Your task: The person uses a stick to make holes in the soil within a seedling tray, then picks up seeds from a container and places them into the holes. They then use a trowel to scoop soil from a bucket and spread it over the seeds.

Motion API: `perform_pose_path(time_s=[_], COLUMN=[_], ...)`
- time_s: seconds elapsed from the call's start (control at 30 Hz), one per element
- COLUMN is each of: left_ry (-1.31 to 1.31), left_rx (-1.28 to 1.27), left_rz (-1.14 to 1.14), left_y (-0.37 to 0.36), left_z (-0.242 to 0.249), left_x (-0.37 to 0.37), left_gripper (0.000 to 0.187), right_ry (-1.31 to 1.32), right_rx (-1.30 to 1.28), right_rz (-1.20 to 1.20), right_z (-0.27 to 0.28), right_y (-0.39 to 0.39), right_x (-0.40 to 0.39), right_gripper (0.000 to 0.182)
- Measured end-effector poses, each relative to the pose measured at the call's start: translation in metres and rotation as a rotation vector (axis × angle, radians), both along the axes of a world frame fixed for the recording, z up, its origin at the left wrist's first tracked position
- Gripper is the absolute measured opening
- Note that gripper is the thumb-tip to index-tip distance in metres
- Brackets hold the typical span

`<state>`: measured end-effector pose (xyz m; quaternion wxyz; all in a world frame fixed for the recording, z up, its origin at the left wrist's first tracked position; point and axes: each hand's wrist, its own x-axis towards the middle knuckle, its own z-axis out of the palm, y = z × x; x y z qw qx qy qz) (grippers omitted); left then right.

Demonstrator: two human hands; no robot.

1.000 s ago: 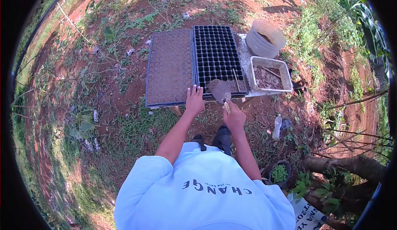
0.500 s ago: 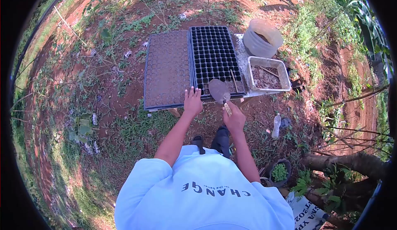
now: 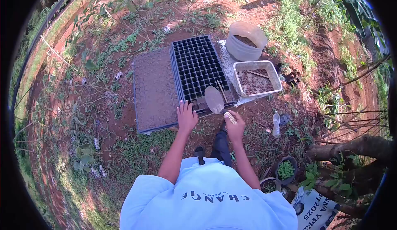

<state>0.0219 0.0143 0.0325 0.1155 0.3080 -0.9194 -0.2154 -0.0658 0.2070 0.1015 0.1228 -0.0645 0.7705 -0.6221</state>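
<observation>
A trowel is in my right hand, its blade over the near right corner of the black seedling tray. My left hand rests with fingers stretched on the tray's near edge, by the seam with the tray to its left. Most cells of the black tray look dark and hollow; the nearest row shows some soil. The left seedling tray is covered with brown soil, its cell outlines faintly visible. A thin wooden stick lies across the black tray near its right side.
To the right, a rectangular basin holds brown grains and a stick. Behind it stands a round translucent container with soil inside. A plastic bottle, a potted plant and a printed sack are on the ground.
The view has shifted, so the trays sit lower and further left. The trowel blade has tilted more upright, still at the tray's near right corner. My left hand remains at the near edge.
</observation>
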Motion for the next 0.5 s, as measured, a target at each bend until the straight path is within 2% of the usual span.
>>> perform_pose_path(time_s=[0.2, 0.43, 0.5], left_ry=[0.192, 0.234, 0.231], left_rx=[0.031, 0.06, 0.079], left_rz=[0.013, 0.017, 0.015], left_y=[-0.003, -0.017, -0.019], left_z=[0.017, 0.043, 0.052], left_x=[-0.044, -0.115, -0.139], left_gripper=[0.039, 0.035, 0.034], right_ry=[0.017, -0.009, 0.19], right_rx=[-0.05, -0.102, -0.048], right_rz=[-0.049, -0.087, -0.064], right_z=[0.008, 0.022, 0.012], right_y=[-0.001, -0.005, -0.003], right_x=[-0.041, -0.107, -0.135], right_gripper=[0.028, 0.026, 0.027])
